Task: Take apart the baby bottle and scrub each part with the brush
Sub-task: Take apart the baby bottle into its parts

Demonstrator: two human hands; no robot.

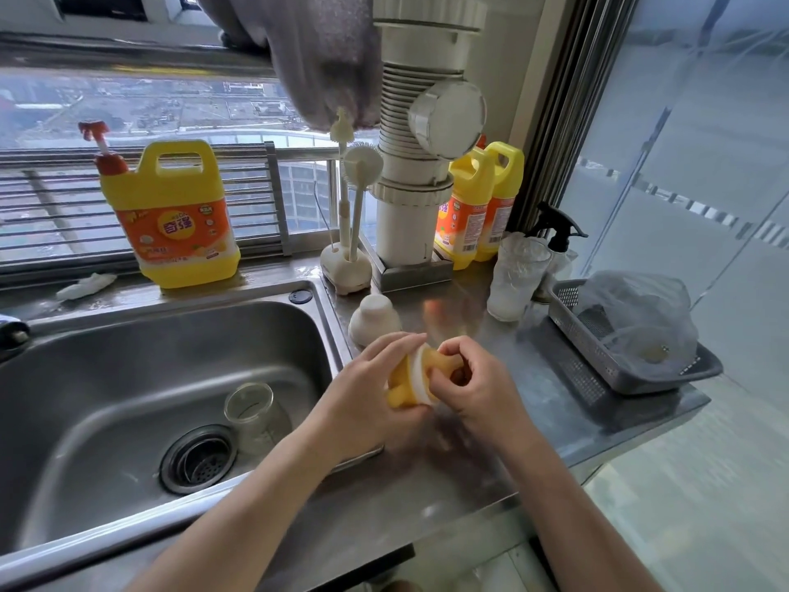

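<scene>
You are holding the yellow, white-ringed handled collar just right of the sink, with your left hand wrapping it and your right hand curling fingers round its other end. The clear bottle body is lying in the sink. The detergent jug is showing Chinese characters on its orange label.

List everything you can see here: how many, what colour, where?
Sink: one, steel, left.
Glass bottle: one, clear, in the sink.
Bottle top: one, yellow and white, centre.
Cap: one, white, on the counter.
Brushes: two, white, upright in a stand.
Pipe: one, white, back corner.
Jugs: three, yellow, one left, two beside the pipe.
Tumbler: one, clear, right counter.
Sprayer: one, black head, behind the tumbler.
Basket: one, grey, far right.
Cloth: one, grey, hanging overhead.
Left hand: one, grips the bottle top.
Right hand: one, fingers pinch it.
</scene>
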